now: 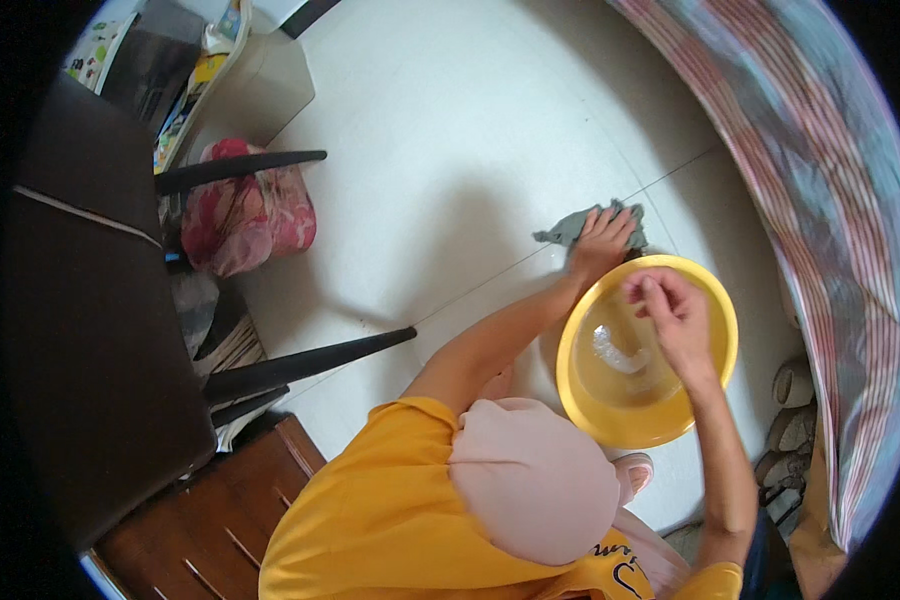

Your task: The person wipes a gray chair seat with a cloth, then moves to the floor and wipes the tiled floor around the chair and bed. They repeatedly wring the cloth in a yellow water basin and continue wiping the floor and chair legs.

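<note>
My left hand (pixel 601 241) lies palm down on a crumpled grey-green cloth (pixel 566 227), holding it against the tiled floor beside a seam. Part of the cloth is hidden beneath my fingers. Just below it stands a round yellow plastic basin (pixel 579 409) with water (pixel 630 375) in it; light glints on the surface. Above the basin hangs my right hand (pixel 667 304), fingers curled in towards the thumb and slightly blurred, with nothing visible in them. A small dark thing (pixel 634 255) shows between my left wrist and the basin's rim.
On the left, a dark chair (pixel 105 315) reaches its black legs (pixel 307 365) over the floor (pixel 420 135). Behind are a red patterned bag (pixel 251 214) and a filled plastic bin (pixel 270 82). Striped fabric (pixel 802 187) hangs at right, above shoes (pixel 791 382). My pink-covered knee (pixel 536 480) is below.
</note>
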Tool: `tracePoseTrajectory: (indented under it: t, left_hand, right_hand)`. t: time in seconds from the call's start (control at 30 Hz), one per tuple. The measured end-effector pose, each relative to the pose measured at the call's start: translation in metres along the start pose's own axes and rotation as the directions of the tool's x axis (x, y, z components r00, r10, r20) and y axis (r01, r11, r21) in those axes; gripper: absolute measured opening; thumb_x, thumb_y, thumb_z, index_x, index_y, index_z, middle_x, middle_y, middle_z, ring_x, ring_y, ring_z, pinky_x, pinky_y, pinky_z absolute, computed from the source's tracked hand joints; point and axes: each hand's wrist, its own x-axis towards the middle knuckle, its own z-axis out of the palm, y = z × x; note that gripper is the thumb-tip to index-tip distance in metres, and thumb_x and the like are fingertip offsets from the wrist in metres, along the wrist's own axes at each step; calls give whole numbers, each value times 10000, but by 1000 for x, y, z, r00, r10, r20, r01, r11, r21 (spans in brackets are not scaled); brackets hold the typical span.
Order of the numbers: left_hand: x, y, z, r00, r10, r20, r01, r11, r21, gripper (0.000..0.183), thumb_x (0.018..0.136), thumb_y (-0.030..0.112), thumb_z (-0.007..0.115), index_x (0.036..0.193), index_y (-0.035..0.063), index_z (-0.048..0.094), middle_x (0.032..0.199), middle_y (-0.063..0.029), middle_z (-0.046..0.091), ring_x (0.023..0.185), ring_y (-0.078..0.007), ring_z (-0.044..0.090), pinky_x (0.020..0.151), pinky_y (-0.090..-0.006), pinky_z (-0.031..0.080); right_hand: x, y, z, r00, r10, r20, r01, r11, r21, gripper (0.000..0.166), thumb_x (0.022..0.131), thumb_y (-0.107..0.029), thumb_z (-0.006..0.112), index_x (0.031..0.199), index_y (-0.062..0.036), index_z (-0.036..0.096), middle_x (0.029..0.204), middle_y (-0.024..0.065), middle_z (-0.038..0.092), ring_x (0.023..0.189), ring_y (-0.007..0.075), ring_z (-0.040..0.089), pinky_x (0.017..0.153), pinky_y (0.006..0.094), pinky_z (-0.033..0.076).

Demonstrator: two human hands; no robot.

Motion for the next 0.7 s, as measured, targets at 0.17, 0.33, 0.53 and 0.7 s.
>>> tracePoseTrajectory:
  t: [0.17, 0.33, 0.53, 0.7]
  left_hand:
    - [-4, -37, -66, 913, -403, 58, 406, 892, -199, 185, 898, 152, 478, 792, 12, 536, 778, -193, 560, 716, -365, 534, 629, -464, 406]
    - [-29, -134, -187, 663, -710, -236, 678, 704, -212, 327, 953, 216, 396, 836, -34, 570, 763, -137, 577, 705, -237, 523, 659, -396, 420]
    - [-133, -187, -223, 553, -737, -390, 804, 349, 481, 267, 895, 202, 504, 895, -45, 604, 871, -206, 598, 831, -401, 549, 749, -495, 428]
    - [-133, -131, -191, 862, -462, -209, 502, 721, 476, 250, 893, 172, 515, 756, -34, 553, 824, -188, 541, 811, -359, 510, 718, -462, 414]
  right_hand:
    - [-38, -7, -71, 998, 58, -26, -59, 997, -58, 203, 958, -159, 479, 911, -17, 618, 847, 4, 634, 737, 70, 582, 623, 215, 459]
    - [-95, 46, -109, 956, -80, -283, -45, 911, -409, 138, 903, -81, 516, 924, 22, 605, 853, 72, 637, 709, 149, 610, 620, 249, 480]
    - [-140, 151, -129, 725, -115, -679, -388, 747, -540, 453, 780, -157, 659, 1165, 25, 503, 1183, 207, 495, 1078, 268, 490, 795, 351, 471]
    - [-177, 178, -105, 620, 688, -377, -480, 713, 511, 588, 803, -287, 699, 1256, 1, 460, 1098, 124, 598, 865, 198, 634, 662, 309, 554]
